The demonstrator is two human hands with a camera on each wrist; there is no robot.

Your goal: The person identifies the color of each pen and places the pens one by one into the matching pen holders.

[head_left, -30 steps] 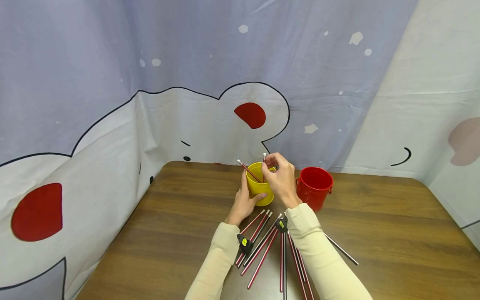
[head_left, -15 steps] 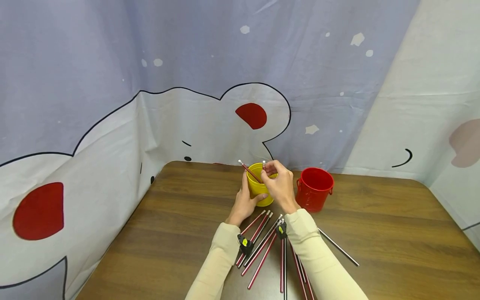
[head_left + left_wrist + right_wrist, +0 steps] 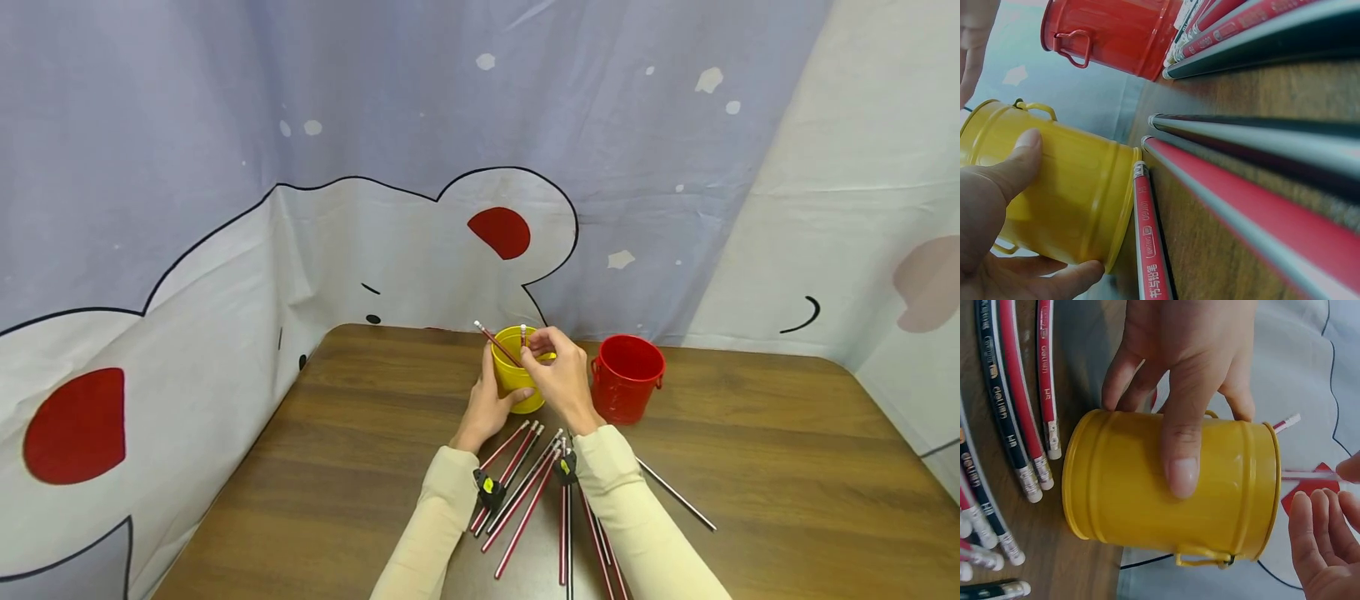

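Note:
My left hand [image 3: 487, 410] holds a small yellow metal bucket [image 3: 1066, 187], its thumb along the side and other fingers round the wall. The bucket stands upright on the table. A red pencil [image 3: 498, 342] with a white eraser leans inside, its eraser end above the rim. Over the bucket's mouth, my right hand [image 3: 558, 371] pinches a second pencil [image 3: 1310, 475] near its eraser end. That pencil points down into the bucket, its lower part hidden by the wall.
A red bucket [image 3: 628, 379] stands just right of the yellow one. Several red or black striped pencils [image 3: 525, 508] lie fanned on the wooden table [image 3: 337, 467] beneath my forearms. One dark pencil [image 3: 677, 493] lies apart at the right. A printed curtain [image 3: 420, 258] hangs behind.
My right hand has come down, lowering its pencil deeper into the yellow bucket, and shifted slightly left over the last half second. The left hand keeps its hold on the bucket.

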